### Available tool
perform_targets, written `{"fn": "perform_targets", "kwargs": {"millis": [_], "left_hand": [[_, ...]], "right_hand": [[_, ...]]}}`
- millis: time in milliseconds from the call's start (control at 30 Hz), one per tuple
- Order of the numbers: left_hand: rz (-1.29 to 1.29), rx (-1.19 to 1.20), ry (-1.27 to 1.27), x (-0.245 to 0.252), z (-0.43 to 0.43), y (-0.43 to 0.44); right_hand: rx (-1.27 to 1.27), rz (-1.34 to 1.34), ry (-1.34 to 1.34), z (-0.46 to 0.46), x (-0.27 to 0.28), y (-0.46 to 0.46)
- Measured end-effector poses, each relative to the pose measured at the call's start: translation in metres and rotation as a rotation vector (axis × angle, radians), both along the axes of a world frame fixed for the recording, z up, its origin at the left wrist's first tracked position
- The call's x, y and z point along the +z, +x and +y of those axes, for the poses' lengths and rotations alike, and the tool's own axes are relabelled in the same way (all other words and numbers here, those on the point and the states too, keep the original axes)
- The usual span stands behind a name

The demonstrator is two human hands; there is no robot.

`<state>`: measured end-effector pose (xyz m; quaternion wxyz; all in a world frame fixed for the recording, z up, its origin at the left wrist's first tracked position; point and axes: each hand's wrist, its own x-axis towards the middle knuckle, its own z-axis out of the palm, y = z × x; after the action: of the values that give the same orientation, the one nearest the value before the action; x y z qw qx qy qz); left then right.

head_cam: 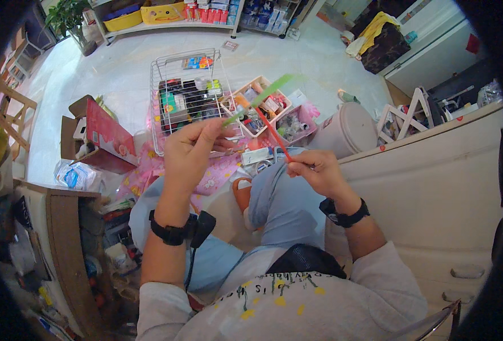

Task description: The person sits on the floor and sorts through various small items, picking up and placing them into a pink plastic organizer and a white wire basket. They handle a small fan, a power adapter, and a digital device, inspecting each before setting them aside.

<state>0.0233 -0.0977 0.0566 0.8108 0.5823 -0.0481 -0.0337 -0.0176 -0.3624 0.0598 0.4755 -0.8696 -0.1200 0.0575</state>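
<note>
Between the fingers of my left hand [196, 147] is one end of a translucent green strip [268, 91], which slants up and to the right. My right hand [315, 168] pinches the lower end of a thin red strip [275, 134] between thumb and fingers. The red strip's upper end comes close to the green one in the picture; whether they touch, I cannot tell. Beyond my hands on the floor are a white wire basket [154, 98] with mixed goods, a cream divided bin [287, 100] of small items, and a pink bin [313, 128] with clear packets.
An opened red cardboard box [110, 134] stands at the left, near a wooden cabinet [66, 238]. To the right are a lidded pale bucket [341, 128] and a long cream cabinet [422, 192]. Pink printed sheeting [217, 174] lies by my feet. Shelving [166, 26] stands at the back.
</note>
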Motion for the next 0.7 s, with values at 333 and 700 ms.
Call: {"fn": "perform_targets", "kwargs": {"millis": [333,700], "left_hand": [[-0.130,0.241,0.320,-0.008,0.004,0.004],[-0.234,0.198,0.542,-0.019,0.002,0.009]], "right_hand": [[0.090,0.727,0.417,0.004,0.020,0.003],[0.195,0.934,0.666,0.019,0.022,0.000]]}}
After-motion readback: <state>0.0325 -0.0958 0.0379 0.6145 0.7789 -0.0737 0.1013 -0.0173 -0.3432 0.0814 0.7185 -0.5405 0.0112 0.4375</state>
